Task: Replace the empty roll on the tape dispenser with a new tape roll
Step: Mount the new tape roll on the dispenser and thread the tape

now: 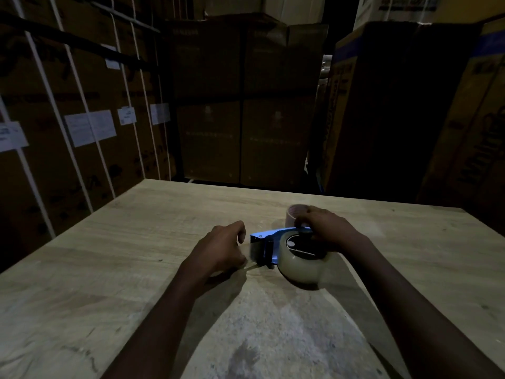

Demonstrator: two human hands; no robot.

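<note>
Standing at a pale wooden table (109, 242) in a dim storeroom, a person works with both bare hands on a blue tape dispenser (276, 235). It lies near the middle of the table, its toothed cutting end pointing toward the left hand. A full roll of clear tape (303, 269) sits on the dispenser's wheel, the black hub visible at its centre, the roll's lower edge resting on the table. The right hand (325, 228) is closed over the dispenser at its handle end, fingers curled around the blue frame and steadying it. The left hand (221, 244) rests just beside the cutting end; its thumb and fingertips are pinched together low by the table, apparently on a thin strip of tape (250, 266) leading out from the dispenser's front — the strip is faint, so the pinch cannot be told for sure. Behind the right hand, partly hidden by it, a small pale cardboard core (293, 214) stands on the table, just beyond the dispenser. Stacked cardboard boxes (82, 119) — some bound with white straps and bearing paper labels — wall in the table on the left, the far side and the right.
</note>
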